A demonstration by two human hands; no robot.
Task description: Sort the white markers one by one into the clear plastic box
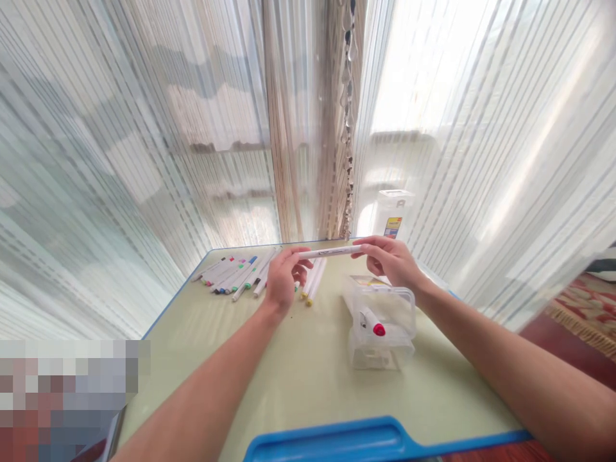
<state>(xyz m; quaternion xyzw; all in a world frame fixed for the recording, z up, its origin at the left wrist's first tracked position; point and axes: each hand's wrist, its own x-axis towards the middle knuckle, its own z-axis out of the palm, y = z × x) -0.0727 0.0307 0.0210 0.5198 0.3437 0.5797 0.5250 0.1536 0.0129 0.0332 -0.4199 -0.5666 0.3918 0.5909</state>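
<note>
A white marker pen (331, 252) is held level above the table, gripped at both ends. My left hand (283, 277) pinches its left end and my right hand (391, 260) pinches its right end. Below my right hand stands a clear plastic box (387, 305) with one red-capped marker (371, 320) inside. Several white markers with coloured caps (235, 273) lie in a row on the pale green table (298, 366), left of my left hand. A few more markers (314, 282) lie just behind that hand.
A clear lid or container with a yellow label (393, 215) stands at the table's far edge. Sheer striped curtains (144, 160) hang close behind the table. A blue tray edge (337, 439) runs along the near side. A patterned rug (587, 308) lies at right.
</note>
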